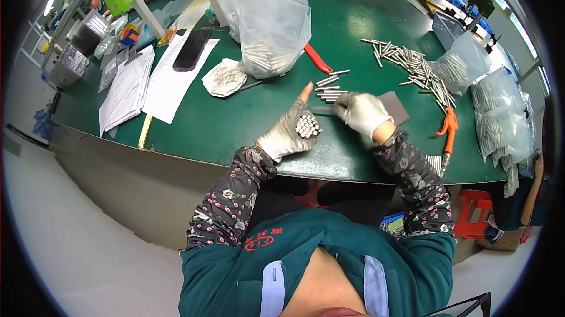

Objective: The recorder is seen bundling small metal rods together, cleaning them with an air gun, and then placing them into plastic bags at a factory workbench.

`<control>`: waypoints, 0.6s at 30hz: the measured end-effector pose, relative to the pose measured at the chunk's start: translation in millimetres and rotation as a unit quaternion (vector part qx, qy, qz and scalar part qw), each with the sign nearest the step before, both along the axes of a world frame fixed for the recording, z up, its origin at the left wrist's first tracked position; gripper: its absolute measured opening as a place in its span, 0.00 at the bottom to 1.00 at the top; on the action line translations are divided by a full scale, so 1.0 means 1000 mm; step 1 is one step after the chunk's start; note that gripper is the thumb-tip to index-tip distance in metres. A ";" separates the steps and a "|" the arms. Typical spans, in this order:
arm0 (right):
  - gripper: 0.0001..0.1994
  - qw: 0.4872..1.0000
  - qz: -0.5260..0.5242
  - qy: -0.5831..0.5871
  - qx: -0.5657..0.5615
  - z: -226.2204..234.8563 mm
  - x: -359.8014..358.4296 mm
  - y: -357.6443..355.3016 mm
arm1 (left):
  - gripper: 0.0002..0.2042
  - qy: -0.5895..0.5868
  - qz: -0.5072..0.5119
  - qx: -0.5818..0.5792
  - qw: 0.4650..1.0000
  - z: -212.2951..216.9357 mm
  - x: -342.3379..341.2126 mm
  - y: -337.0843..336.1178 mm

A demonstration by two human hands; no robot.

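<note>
Left hand (288,132) grips a rod bundle (307,126), ends up; loose rods (329,90) lie at twelve o'clock, nearer the closed, blurred right hand (360,112).

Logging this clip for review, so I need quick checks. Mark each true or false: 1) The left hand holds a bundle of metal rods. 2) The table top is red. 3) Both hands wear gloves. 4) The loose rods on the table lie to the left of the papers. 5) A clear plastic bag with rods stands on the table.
1) True: the left hand grips a bundle of metal rods.
2) False: the table is green.
3) True: the right hand is gloved too.
4) False: the loose rods lie to the right of the papers.
5) True: the plastic bag stands beyond the hands.
</note>
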State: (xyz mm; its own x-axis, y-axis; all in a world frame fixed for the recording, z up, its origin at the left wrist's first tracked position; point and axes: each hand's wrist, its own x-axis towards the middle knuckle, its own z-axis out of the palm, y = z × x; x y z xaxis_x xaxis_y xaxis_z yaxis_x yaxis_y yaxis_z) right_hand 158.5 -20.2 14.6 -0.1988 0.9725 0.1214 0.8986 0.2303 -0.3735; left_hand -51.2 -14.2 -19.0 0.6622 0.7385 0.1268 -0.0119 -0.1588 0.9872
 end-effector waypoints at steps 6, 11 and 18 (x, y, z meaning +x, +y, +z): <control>0.14 0.980 0.109 0.019 0.167 0.014 -0.018 -0.019 | 0.53 0.003 -0.003 -0.005 1.000 -0.001 -0.005 0.002; 0.31 0.963 0.143 0.219 -0.058 -0.006 -0.036 -0.024 | 0.58 -0.008 0.017 0.089 0.996 -0.007 -0.001 0.003; 0.26 0.926 0.135 0.346 -0.067 -0.015 -0.039 -0.026 | 0.55 0.135 0.096 0.178 0.970 -0.015 -0.009 0.006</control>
